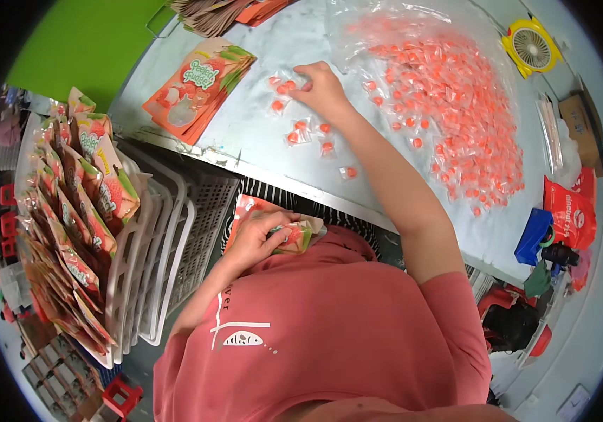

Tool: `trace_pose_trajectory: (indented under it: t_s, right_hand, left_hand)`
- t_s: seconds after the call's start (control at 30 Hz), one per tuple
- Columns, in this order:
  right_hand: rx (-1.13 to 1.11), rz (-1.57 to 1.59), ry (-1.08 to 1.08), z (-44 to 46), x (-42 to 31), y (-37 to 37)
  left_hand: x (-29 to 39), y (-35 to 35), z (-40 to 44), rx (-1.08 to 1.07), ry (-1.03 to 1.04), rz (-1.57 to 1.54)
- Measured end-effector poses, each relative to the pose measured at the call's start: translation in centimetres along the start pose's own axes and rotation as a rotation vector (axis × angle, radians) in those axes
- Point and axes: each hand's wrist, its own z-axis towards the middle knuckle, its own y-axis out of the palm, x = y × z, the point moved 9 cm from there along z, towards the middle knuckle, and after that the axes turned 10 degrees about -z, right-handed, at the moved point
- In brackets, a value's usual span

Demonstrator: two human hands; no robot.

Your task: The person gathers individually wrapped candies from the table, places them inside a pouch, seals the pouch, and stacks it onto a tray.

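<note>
A wrapped candy (306, 86) is pinched between the nearly closed fingers of the right hand (321, 88), over a small cluster on the surface (266, 151), between the stacked pouches (199, 88) and the large candy pile (459, 112). The right arm is stretched forward; at the lap, an open pouch (289, 238) is gripped by the curled fingers of the left hand (258, 239).
</note>
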Motion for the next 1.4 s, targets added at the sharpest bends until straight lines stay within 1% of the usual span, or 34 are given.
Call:
trace_pose_trajectory:
  t_s: [0.1,0.13,0.17,0.23,0.27,0.33,0.47,0.53,0.73,0.77,0.83,0.87,0.97,1.03,1.07,1.13,1.17,1.23,1.27,1.33,1.37,1.4]
  right_hand:
    - [0.027,-0.057,-0.028,-1.3,0.9,-1.8]
    - [0.035,-0.043,-0.006,-1.9,1.5,-2.5]
    - [0.034,-0.048,-0.006,-2.2,1.8,-3.0]
    - [0.017,-0.09,0.076,-2.9,3.2,-3.3]
    - [0.019,-0.09,0.081,-3.0,3.4,-3.2]
    - [0.09,-0.209,-0.107,-2.6,2.0,-3.4]
    - [0.095,-0.281,-0.083,-1.5,1.4,-2.1]
    - [-0.004,-0.301,-0.088,-1.1,0.8,-0.7]
    - [-0.112,-0.354,-0.06,0.4,-0.9,2.6]
    - [-0.113,-0.351,-0.058,0.9,-0.8,3.1]
    - [0.008,-0.23,-0.134,1.1,-1.4,2.6]
    - [0.007,-0.232,-0.126,0.9,-0.9,2.4]
    - [0.028,-0.164,-0.048,-0.2,-0.3,-1.7]
    - [-0.114,-0.162,0.05,-2.5,1.2,-3.4]
    - [-0.117,-0.166,0.056,-3.8,1.6,-4.2]
    - [-0.202,-0.102,0.105,-6.9,2.6,-4.6]
    - [-0.2,-0.101,0.113,-8.3,2.5,-4.9]
    - [-0.201,-0.148,-0.041,-10.6,0.6,-5.4]
    - [-0.199,-0.143,-0.045,-11.5,-0.2,-5.8]
    - [-0.22,-0.251,-0.13,-12.1,-2.3,-5.8]
    - [-0.218,-0.241,-0.147,-12.2,-2.2,-5.5]
    - [-0.192,-0.323,-0.21,-12.4,-2.2,-5.2]
  left_hand:
    - [-0.2,-0.4,-0.3,0.05,-0.027,-0.019]
    - [-0.2,-0.4,-0.3,0.057,-0.046,-0.023]
    - [-0.4,-0.4,-0.1,0.057,-0.043,-0.027]
    - [-0.3,-0.2,0.1,0.04,-0.013,-0.028]
    - [-0.3,-0.2,0.1,0.035,-0.014,-0.027]
    - [-0.5,0.0,0.3,0.007,-0.034,-0.015]
    - [-0.2,0.1,0.4,0.0,-0.007,0.028]
    - [-0.5,0.3,0.5,-0.01,-0.015,0.037]
    - [-0.6,0.2,0.3,-0.005,-0.033,0.035]
    - [-0.7,0.2,0.3,-0.006,-0.037,0.035]
    - [-1.0,0.1,0.0,0.004,-0.057,0.042]
    - [-1.0,0.1,-0.1,-0.003,-0.059,0.038]
    - [-1.1,-0.2,-0.3,0.023,-0.052,0.013]
    - [-1.5,-0.2,-0.5,0.033,-0.044,0.046]
    - [-1.6,-0.1,-0.4,0.028,-0.051,0.032]
    - [-1.6,0.1,-0.2,0.012,-0.048,0.013]
    - [-1.6,0.2,-0.1,-0.002,-0.043,-0.001]
    - [-1.5,0.3,0.1,-0.011,-0.029,0.026]
    - [-1.4,0.5,0.2,-0.025,-0.043,0.016]
    - [-1.4,0.3,0.2,-0.017,-0.061,0.024]
    - [-1.4,0.5,0.2,-0.03,-0.052,0.012]
    - [-1.4,0.7,0.1,-0.043,-0.044,-0.003]
